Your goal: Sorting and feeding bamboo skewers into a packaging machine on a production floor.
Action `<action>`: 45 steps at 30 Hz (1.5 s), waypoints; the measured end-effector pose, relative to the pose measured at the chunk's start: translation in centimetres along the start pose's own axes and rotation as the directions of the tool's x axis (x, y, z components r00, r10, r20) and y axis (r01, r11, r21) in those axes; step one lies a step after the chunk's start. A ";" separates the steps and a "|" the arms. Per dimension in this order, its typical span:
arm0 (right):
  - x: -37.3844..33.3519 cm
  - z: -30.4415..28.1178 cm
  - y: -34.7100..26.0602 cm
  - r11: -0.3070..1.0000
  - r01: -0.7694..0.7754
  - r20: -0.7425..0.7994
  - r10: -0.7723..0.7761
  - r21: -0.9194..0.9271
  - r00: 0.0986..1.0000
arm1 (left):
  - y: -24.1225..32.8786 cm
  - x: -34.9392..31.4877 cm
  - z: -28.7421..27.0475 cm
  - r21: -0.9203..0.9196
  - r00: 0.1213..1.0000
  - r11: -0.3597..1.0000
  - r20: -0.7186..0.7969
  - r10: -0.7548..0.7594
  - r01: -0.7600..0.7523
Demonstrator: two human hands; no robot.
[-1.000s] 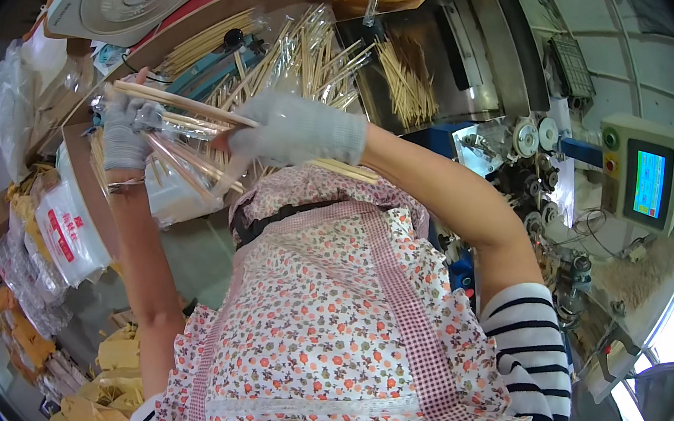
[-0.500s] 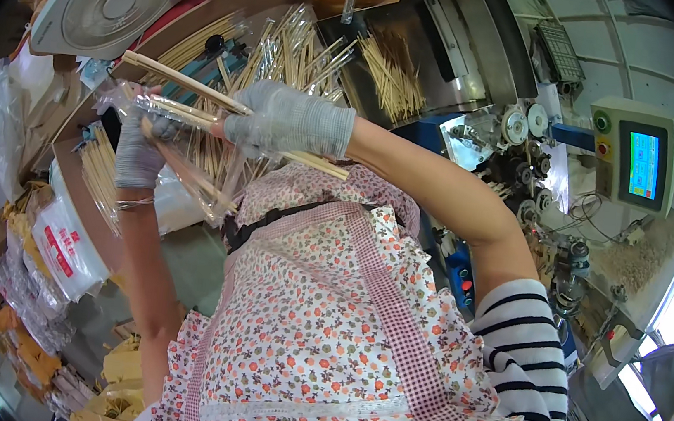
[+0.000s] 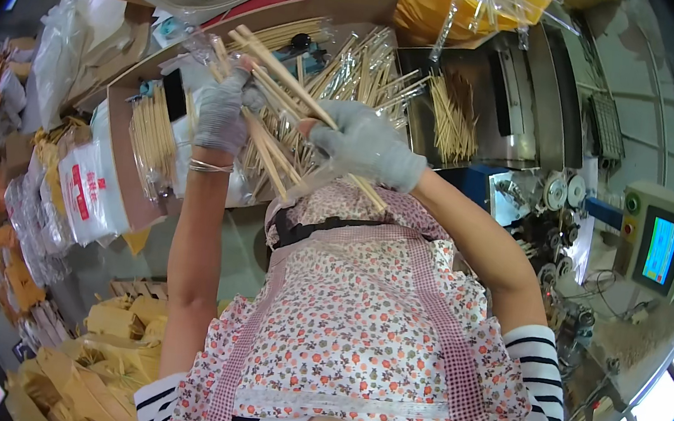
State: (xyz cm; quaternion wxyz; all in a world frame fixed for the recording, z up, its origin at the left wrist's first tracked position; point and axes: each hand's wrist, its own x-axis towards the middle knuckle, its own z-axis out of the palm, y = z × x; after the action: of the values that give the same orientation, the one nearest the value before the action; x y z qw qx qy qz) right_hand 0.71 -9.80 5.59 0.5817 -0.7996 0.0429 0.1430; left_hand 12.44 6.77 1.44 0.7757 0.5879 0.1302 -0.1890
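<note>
Grey fingerless-looking work gloves cover both of my hands. My left hand (image 3: 228, 111) is closed around wrapped chopsticks (image 3: 272, 157) in clear plastic sleeves, which slant down toward the apron. My right hand (image 3: 370, 141), to its right, grips bare wooden chopsticks (image 3: 284, 76); their thick ends point up and left, their thin ends come out below the palm. The two bundles cross between my hands, so I cannot tell exactly which sticks each hand bears. Under them a cardboard box (image 3: 132, 195) contains a heap of chopsticks (image 3: 365, 72), many in clear wrap.
Right of the box, more bare chopsticks (image 3: 452, 124) lie in a metal machine tray. A machine with rollers (image 3: 555, 190) and a control panel with a lit screen (image 3: 659, 247) stand at the right. White plastic bags (image 3: 90, 187) are at left, yellow sacks (image 3: 87, 357) at lower left.
The view has shifted, so the scene sits farther right and lower. The chopsticks in my right hand have tilted more steeply, and those in my left hand now slant downward.
</note>
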 end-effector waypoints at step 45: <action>7.0 6.1 4.8 0.160 -0.587 0.526 0.306 0.793 0.794 | 2.3 -11.7 -2.8 0.745 0.768 0.633 0.528 -0.364 -0.212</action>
State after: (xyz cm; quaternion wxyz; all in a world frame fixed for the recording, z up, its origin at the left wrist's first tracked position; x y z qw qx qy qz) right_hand 5.16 -4.88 -2.45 0.8606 -0.2360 0.2810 0.3533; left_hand 3.09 11.66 7.60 0.4350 0.7534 -0.2071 -0.4475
